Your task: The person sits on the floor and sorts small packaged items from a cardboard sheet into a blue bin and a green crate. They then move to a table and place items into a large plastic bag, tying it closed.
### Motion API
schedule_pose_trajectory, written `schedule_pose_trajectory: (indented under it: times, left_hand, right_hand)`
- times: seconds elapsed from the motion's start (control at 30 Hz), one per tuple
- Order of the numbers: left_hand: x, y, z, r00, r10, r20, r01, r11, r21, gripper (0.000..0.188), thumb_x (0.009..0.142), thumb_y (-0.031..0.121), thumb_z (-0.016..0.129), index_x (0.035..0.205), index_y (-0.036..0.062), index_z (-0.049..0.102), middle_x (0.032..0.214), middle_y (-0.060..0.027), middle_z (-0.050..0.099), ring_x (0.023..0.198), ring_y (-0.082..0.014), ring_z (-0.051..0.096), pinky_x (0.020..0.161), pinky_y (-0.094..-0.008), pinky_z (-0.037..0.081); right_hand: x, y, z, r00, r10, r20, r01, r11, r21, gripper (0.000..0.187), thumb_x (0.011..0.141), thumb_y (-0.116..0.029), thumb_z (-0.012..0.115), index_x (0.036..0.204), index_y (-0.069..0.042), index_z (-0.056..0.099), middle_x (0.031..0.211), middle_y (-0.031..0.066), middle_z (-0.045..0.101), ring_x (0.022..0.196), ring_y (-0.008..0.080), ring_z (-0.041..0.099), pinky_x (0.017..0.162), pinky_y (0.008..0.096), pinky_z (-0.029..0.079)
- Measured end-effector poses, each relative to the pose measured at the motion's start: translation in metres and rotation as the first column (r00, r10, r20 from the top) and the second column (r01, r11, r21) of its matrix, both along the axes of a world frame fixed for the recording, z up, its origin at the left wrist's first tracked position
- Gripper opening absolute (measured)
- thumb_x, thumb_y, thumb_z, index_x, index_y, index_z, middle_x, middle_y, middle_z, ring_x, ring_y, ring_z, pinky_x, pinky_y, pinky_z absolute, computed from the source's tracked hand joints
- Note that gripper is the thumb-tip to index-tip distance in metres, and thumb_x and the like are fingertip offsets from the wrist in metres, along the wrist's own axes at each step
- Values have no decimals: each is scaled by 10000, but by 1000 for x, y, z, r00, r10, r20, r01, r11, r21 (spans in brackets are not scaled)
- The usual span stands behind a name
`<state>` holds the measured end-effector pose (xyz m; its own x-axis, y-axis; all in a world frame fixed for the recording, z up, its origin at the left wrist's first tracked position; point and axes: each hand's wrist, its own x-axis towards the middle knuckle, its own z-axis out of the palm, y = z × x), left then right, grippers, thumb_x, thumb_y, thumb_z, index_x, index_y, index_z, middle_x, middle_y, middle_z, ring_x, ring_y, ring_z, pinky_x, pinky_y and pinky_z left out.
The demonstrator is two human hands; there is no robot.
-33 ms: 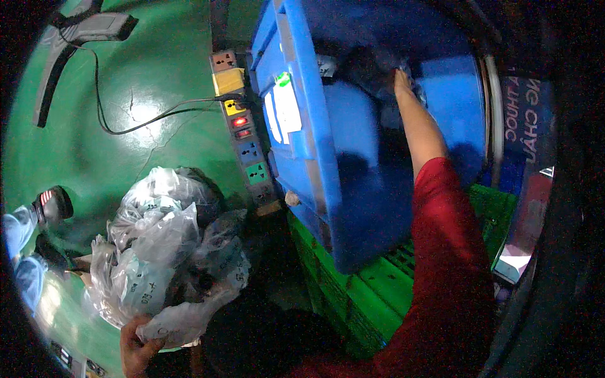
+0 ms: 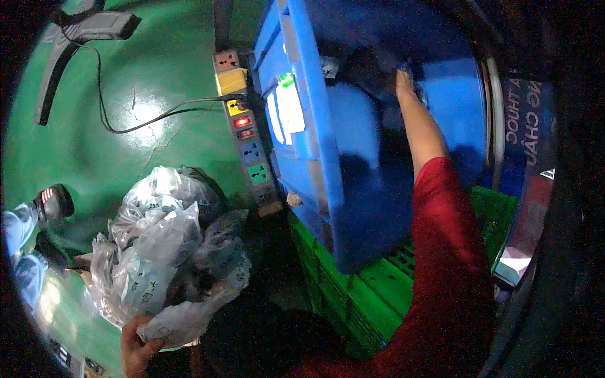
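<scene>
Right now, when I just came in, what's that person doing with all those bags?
A person in a dark red sleeve is using both hands. The left hand has its fingers on the edge of a crumpled clear plastic bag, at the near side of a heap of see-through plastic bags. The right hand is deep inside a big blue plastic bin; it's too dark there to tell what it touches.

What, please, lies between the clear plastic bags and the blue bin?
In the head view, a multicoloured power strip lies between the bags and the bin.
</scene>
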<state>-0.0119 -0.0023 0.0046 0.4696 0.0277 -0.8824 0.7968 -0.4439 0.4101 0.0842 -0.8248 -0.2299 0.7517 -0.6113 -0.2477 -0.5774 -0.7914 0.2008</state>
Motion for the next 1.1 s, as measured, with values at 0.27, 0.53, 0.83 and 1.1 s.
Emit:
schedule_pose_trajectory:
  times: [0.27,0.53,0.83,1.1]
  left_hand:
    - [-5,-5,2,997,35,-65,-34,999,24,793,593,125,770,1276,6,384,1163,-174,525,1060,-314,528,863,-408,477]
    - [-7,8,-15,997,60,-48,-61,998,-16,842,572,164,786,1287,-1,373,1194,-189,509,1065,-325,529,877,-432,473]
    - [-4,4,-8,991,120,-58,-123,991,-50,835,583,155,788,1290,2,370,1208,-188,502,1086,-326,515,915,-443,447]
    - [-13,0,-1,963,263,-51,-267,959,-93,819,599,129,786,1292,6,369,1219,-182,494,1111,-323,497,945,-453,423]
  right_hand:
    - [39,18,37,985,-122,119,16,761,648,296,867,-200,425,868,0,644,769,96,618,678,203,552,654,349,449]
    - [53,36,35,932,-363,6,223,584,780,260,870,-232,466,759,-52,617,672,70,600,565,169,543,565,323,426]
    - [-26,-5,55,923,-133,-361,241,932,271,224,868,-234,498,867,-43,615,756,62,623,636,183,584,588,304,446]
    - [-83,14,-4,839,37,-542,122,960,254,205,839,-221,550,925,-53,629,818,66,637,696,181,596,603,313,469]
